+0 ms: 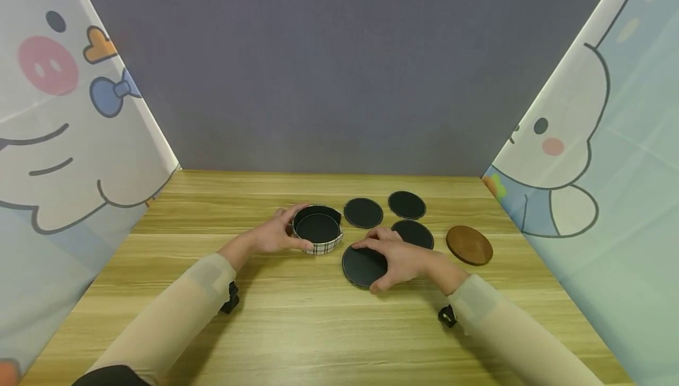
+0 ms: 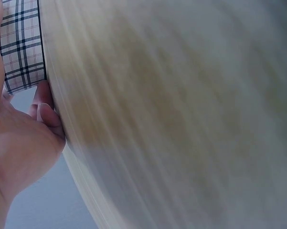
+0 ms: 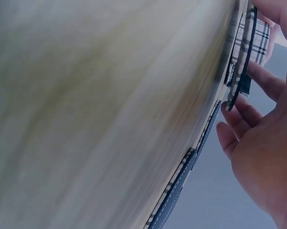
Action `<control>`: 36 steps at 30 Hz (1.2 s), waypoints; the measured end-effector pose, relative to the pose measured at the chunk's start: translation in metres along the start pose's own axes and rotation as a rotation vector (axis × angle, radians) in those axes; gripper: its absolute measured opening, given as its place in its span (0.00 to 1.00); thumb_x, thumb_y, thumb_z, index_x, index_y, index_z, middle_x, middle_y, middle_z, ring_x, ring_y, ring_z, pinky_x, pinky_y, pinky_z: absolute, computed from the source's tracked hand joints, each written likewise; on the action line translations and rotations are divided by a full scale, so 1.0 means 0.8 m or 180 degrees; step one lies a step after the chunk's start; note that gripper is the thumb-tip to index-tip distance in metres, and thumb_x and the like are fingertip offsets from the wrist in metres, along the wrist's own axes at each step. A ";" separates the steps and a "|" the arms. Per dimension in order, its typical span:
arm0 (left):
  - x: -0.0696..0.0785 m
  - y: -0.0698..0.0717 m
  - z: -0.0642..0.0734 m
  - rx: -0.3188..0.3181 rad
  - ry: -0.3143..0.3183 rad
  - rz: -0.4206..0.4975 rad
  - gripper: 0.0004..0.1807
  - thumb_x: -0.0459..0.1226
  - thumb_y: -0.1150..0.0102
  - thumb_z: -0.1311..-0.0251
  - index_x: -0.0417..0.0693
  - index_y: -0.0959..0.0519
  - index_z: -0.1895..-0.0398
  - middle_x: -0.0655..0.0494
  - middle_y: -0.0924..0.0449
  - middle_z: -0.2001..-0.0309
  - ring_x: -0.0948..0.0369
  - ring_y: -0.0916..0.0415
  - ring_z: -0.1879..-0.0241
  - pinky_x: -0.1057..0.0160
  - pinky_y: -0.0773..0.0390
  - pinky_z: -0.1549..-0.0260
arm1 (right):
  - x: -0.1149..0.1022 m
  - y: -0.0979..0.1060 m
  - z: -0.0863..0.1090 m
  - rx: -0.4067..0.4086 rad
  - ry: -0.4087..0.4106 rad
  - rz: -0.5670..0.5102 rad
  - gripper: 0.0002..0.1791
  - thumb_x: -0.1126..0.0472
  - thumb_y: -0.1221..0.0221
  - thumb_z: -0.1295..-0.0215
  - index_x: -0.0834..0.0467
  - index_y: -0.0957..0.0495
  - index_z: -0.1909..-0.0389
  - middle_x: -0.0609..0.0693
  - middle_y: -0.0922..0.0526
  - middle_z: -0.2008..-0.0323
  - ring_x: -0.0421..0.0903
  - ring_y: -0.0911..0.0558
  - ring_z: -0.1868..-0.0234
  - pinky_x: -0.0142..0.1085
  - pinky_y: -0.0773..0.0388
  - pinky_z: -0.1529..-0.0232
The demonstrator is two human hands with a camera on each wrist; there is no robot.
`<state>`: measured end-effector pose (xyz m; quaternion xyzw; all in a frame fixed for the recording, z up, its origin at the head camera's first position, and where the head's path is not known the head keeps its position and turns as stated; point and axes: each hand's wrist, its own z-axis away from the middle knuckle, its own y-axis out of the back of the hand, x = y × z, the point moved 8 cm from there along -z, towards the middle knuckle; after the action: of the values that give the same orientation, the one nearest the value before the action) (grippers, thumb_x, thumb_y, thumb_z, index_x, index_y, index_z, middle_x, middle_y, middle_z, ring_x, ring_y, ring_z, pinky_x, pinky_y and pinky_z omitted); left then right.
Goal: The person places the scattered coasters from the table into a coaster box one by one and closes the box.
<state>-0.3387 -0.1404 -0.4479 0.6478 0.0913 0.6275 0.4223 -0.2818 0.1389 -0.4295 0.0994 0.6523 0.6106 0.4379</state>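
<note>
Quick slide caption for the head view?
Left hand gripping a plaid-sided holder, right hand holding a black disc, a brown disc farther right.

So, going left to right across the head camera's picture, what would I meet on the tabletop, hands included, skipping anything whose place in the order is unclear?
Left hand → round plaid-sided coaster holder → nearest black coaster → right hand → round brown wooden disc.

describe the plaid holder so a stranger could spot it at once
On the wooden table, find the left hand. It grips a round, open holder with a black inside. Unlike the flat discs to its right, it has a raised plaid wall, broken by a gap on the right.
</note>
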 end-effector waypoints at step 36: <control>-0.002 -0.002 -0.001 0.0007 0.0023 0.0000 0.65 0.62 0.18 0.44 0.70 0.50 0.10 0.38 0.41 0.31 0.46 0.27 0.41 0.39 0.26 0.37 | -0.001 0.038 -0.024 0.0604 0.0076 -0.0135 0.48 0.41 0.24 0.40 0.36 0.30 0.18 0.50 0.35 0.27 0.55 0.36 0.27 0.57 0.32 0.32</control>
<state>-0.3395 -0.1401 -0.4501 0.6459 0.0936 0.6298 0.4212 -0.3072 0.1317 -0.4052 0.1193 0.7144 0.5378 0.4315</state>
